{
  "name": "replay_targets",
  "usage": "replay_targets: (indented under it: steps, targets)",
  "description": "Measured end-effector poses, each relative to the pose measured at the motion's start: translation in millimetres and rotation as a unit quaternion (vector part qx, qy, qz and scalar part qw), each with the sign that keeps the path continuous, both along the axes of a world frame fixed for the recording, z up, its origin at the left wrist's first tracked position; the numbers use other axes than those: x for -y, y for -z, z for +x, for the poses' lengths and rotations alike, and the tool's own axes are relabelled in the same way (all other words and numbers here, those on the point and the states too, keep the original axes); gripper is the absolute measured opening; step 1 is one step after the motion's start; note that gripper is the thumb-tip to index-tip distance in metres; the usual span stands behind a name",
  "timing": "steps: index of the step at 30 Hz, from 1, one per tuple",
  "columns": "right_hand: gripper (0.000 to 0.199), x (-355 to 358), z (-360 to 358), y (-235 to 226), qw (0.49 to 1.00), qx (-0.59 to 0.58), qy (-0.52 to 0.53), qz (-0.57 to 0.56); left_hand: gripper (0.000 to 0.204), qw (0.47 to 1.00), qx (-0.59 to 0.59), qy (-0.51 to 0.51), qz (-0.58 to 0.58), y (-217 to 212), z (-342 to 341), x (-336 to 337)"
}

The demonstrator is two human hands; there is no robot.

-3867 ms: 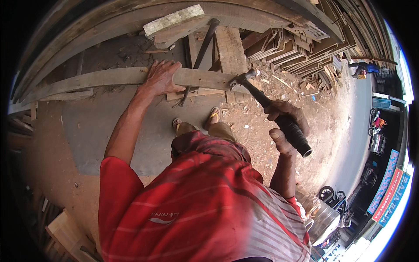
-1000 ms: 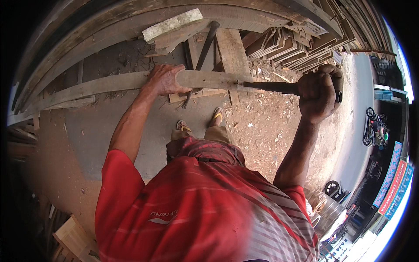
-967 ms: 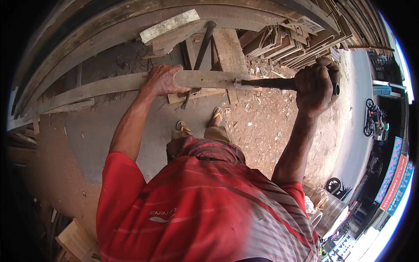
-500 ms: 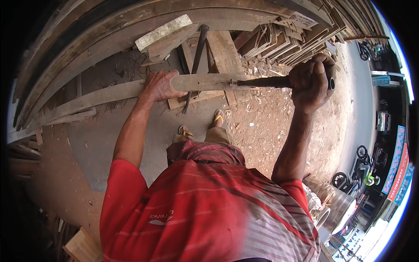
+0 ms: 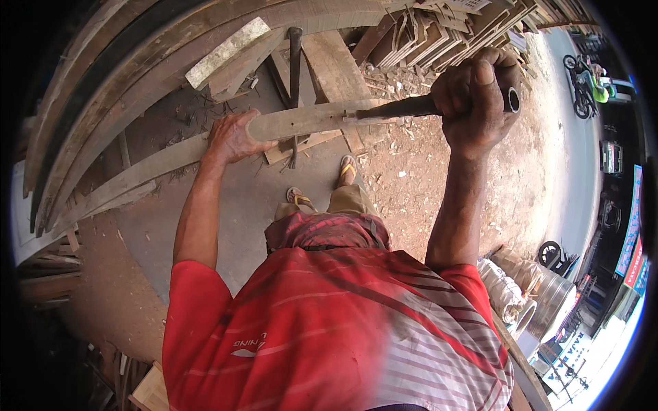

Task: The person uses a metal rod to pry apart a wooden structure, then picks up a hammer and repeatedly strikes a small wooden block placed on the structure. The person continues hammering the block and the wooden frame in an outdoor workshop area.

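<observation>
My left hand [image 5: 233, 137] is wrapped over a long narrow wooden plank [image 5: 301, 121], its thumb along the near edge. The plank runs from the far left to its right end in front of me. My right hand [image 5: 476, 103] is closed in a fist round a dark metal pry bar [image 5: 401, 107] with a hollow, tube-like end [image 5: 513, 101]. The bar's narrow tip meets the plank near its right end, beside a small nail or metal piece. Behind the plank, a dark metal rod [image 5: 295, 65] leans upright; part of it is hidden by the plank.
Long stacked timbers [image 5: 137, 89] curve across the far left. A short pale block [image 5: 227, 53] and a wide board [image 5: 334, 65] lie beyond the plank. Cut boards [image 5: 425, 44] are piled at the far right. Wood chips litter the dirt [image 5: 404, 192]. A road [image 5: 576, 178] with motorcycles runs at right.
The whole view has shifted, so the plank and both hands appear a little farther left and up. Both grips stay the same. A motorcycle has moved along the road.
</observation>
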State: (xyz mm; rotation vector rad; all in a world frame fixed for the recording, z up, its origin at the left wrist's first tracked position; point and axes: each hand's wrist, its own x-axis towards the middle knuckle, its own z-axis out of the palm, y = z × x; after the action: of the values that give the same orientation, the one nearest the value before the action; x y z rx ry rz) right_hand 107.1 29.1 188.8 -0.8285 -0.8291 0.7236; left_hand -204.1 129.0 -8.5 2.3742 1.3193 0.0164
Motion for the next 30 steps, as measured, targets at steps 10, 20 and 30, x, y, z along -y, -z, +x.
replay_targets:
  steps: [10, 20, 30]
  targets:
    - [0.023, -31, -91, 3, 0.93, 0.367, 0.008, -0.01, 0.09, 0.99, 0.071, 0.015, 0.123, 55, -26, -7]
    - [0.018, -25, -6, 27, 0.997, 0.032, -0.035, 0.059, 0.097, 0.999, -0.027, -0.014, -0.01, 4, -23, -29]
    - [0.03, -30, 21, 46, 0.991, 0.1, -0.086, -0.022, 0.093, 0.999, -0.015, -0.021, -0.028, 13, 14, -21]
